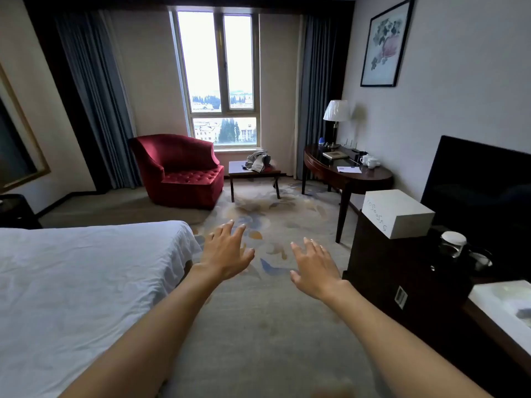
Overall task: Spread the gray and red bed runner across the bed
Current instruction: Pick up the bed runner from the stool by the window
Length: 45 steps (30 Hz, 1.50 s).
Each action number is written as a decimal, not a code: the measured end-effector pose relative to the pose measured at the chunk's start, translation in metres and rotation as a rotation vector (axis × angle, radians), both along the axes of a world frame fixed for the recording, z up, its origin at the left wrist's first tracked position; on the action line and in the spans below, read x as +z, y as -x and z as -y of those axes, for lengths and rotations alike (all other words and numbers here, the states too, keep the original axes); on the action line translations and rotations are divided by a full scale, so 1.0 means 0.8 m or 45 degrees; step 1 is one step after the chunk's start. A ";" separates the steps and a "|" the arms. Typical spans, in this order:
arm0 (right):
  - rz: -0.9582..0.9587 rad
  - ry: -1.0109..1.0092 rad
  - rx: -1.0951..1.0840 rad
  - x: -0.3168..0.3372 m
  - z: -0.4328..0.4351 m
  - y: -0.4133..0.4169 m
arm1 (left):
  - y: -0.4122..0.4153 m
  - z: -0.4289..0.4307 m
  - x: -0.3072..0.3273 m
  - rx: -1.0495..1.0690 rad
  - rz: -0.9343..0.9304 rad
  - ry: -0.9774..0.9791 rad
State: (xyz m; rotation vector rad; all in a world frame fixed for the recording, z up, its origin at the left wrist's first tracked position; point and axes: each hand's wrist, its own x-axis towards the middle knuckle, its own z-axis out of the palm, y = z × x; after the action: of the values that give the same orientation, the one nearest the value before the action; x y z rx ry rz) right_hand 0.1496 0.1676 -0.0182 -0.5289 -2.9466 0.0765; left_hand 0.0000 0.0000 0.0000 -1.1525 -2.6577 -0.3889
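Head view: white bed (71, 282) beside patterned carpet (258, 334).

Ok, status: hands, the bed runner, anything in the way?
Left hand open, right hand open, both holding nothing. No runner on bed, white sheet only. Gray cloth bundle on low table by window, maybe the runner. Only carpet between.

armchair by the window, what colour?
Deep red, tufted velvet-like armchair; the head view, the only one, shows it clearly.
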 end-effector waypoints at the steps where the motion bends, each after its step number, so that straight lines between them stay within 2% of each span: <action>1: -0.002 -0.004 -0.007 -0.001 -0.014 0.011 | 0.012 -0.013 -0.001 -0.003 -0.013 -0.002; 11: -0.039 -0.015 0.009 0.000 -0.172 0.165 | 0.162 -0.180 0.012 0.018 -0.086 -0.019; 20: 0.032 0.095 -0.015 -0.027 -0.284 0.311 | 0.297 -0.272 -0.014 0.073 -0.034 -0.026; 34: -0.018 -0.004 0.018 -0.025 -0.428 0.637 | 0.620 -0.417 -0.037 0.057 -0.085 -0.012; 45: -0.031 0.024 -0.001 -0.051 -0.566 0.832 | 0.831 -0.561 -0.056 0.053 -0.088 0.007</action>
State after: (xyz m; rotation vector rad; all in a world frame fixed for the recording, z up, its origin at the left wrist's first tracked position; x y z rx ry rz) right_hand -0.5160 0.6201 -0.0591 -0.5279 -2.9244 0.1104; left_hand -0.6649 0.4488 -0.0447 -1.0900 -2.6198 -0.3280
